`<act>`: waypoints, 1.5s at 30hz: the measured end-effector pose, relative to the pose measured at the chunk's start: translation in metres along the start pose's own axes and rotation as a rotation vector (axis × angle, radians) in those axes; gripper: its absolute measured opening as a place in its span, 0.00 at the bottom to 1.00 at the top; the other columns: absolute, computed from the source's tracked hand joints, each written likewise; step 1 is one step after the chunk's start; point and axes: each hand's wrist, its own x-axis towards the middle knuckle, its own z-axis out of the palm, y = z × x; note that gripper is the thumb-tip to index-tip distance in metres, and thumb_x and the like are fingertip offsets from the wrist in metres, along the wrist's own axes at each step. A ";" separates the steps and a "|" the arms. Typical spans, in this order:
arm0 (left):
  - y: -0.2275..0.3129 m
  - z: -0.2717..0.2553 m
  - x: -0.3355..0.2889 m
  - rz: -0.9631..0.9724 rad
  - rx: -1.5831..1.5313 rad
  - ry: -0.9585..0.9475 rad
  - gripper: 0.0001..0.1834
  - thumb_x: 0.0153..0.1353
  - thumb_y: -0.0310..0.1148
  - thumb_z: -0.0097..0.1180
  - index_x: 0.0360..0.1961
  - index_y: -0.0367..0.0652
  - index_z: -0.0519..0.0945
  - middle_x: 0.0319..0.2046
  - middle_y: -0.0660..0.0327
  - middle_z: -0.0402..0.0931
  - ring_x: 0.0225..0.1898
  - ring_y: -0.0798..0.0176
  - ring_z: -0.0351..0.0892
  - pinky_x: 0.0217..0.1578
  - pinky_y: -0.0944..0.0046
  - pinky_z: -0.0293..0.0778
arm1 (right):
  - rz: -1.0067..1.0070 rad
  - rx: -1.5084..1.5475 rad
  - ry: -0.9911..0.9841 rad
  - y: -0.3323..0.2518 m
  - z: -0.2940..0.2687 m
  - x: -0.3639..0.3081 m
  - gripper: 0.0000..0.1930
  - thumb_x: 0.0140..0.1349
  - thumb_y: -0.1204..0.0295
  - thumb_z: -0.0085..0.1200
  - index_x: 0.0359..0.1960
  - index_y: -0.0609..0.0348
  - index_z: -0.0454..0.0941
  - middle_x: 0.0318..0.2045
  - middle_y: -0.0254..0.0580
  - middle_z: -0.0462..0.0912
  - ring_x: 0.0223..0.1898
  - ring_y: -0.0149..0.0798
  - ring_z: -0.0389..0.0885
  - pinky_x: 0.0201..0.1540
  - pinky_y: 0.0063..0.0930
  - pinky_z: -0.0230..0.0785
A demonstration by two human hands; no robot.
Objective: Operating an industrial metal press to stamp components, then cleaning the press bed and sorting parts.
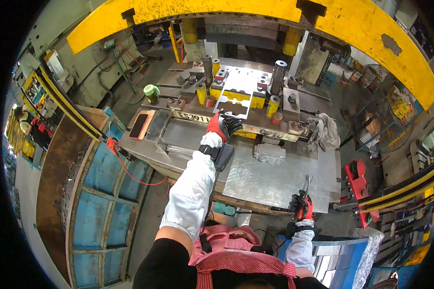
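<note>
My left hand (223,126), in a red and black glove, reaches to the near edge of a bright sheet-metal part (245,102) with cut-out openings, lying on the press die. Its fingers look stretched out and apart; whether they touch the part I cannot tell. Low on the right, my right hand (302,207), gloved alike, is closed round a slim metal tool (308,181) with a curved tip pointing away from me. The tool rests over a smooth metal plate (270,180). A stack of cut metal pieces (269,153) lies on that plate.
Dark guide posts (279,77) and yellow cylinders (273,106) flank the die. On the left are a phone (139,126) and a green cup (151,93). A grey rag (324,131) hangs at the right. A blue-panelled bin (94,212) stands left, and a yellow beam (255,10) spans overhead.
</note>
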 end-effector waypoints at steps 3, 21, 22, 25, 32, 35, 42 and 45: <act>0.000 0.003 0.003 -0.006 -0.018 0.021 0.25 0.60 0.52 0.38 0.37 0.36 0.72 0.35 0.43 0.75 0.38 0.40 0.74 0.42 0.45 0.71 | 0.000 -0.003 0.015 -0.001 -0.001 0.002 0.22 0.50 0.75 0.55 0.47 0.55 0.63 0.24 0.44 0.75 0.18 0.39 0.74 0.21 0.34 0.70; -0.003 0.004 0.017 0.019 -0.035 0.001 0.28 0.62 0.52 0.36 0.49 0.37 0.65 0.45 0.42 0.69 0.44 0.41 0.72 0.46 0.45 0.69 | -0.020 -0.060 0.063 -0.006 0.007 -0.008 0.22 0.51 0.74 0.55 0.49 0.56 0.63 0.26 0.46 0.76 0.21 0.41 0.76 0.21 0.34 0.70; -0.004 0.002 0.023 0.031 -0.032 -0.017 0.27 0.63 0.50 0.33 0.50 0.35 0.64 0.44 0.41 0.69 0.45 0.40 0.72 0.47 0.45 0.70 | -0.020 -0.037 0.046 -0.006 0.004 -0.006 0.23 0.51 0.75 0.55 0.49 0.57 0.62 0.26 0.46 0.76 0.21 0.42 0.75 0.21 0.35 0.70; -0.007 -0.027 0.044 0.124 -0.096 -0.101 0.26 0.65 0.46 0.28 0.51 0.34 0.63 0.44 0.39 0.69 0.45 0.40 0.72 0.47 0.45 0.70 | 0.018 0.023 -0.028 0.000 -0.003 0.001 0.24 0.50 0.74 0.55 0.50 0.57 0.62 0.26 0.46 0.76 0.21 0.42 0.75 0.21 0.35 0.70; 0.010 -0.045 0.044 0.810 1.576 -0.389 0.19 0.64 0.36 0.33 0.50 0.35 0.66 0.47 0.50 0.71 0.49 0.52 0.71 0.51 0.55 0.68 | 0.002 -0.045 0.010 0.002 0.001 0.001 0.24 0.50 0.74 0.55 0.50 0.57 0.62 0.27 0.45 0.76 0.21 0.42 0.76 0.22 0.36 0.71; -0.009 0.016 0.037 0.631 2.258 -0.314 0.17 0.62 0.34 0.36 0.51 0.43 0.69 0.48 0.54 0.71 0.50 0.54 0.70 0.52 0.57 0.66 | -0.052 0.006 0.046 -0.010 -0.012 -0.009 0.24 0.50 0.74 0.54 0.50 0.57 0.63 0.27 0.45 0.76 0.21 0.42 0.76 0.22 0.36 0.71; 0.024 -0.127 0.100 0.854 1.171 -0.508 0.15 0.60 0.42 0.40 0.47 0.62 0.72 0.50 0.65 0.70 0.51 0.60 0.69 0.51 0.58 0.64 | 0.023 -0.031 -0.069 0.006 0.014 -0.001 0.24 0.50 0.73 0.54 0.50 0.56 0.63 0.27 0.45 0.76 0.21 0.41 0.75 0.23 0.35 0.72; -0.025 -0.047 0.100 0.844 2.031 -0.368 0.16 0.59 0.43 0.41 0.47 0.62 0.73 0.51 0.66 0.70 0.51 0.60 0.69 0.51 0.58 0.64 | -0.046 -0.055 0.060 -0.006 -0.017 -0.002 0.24 0.50 0.73 0.54 0.50 0.56 0.63 0.27 0.44 0.76 0.21 0.41 0.76 0.23 0.35 0.71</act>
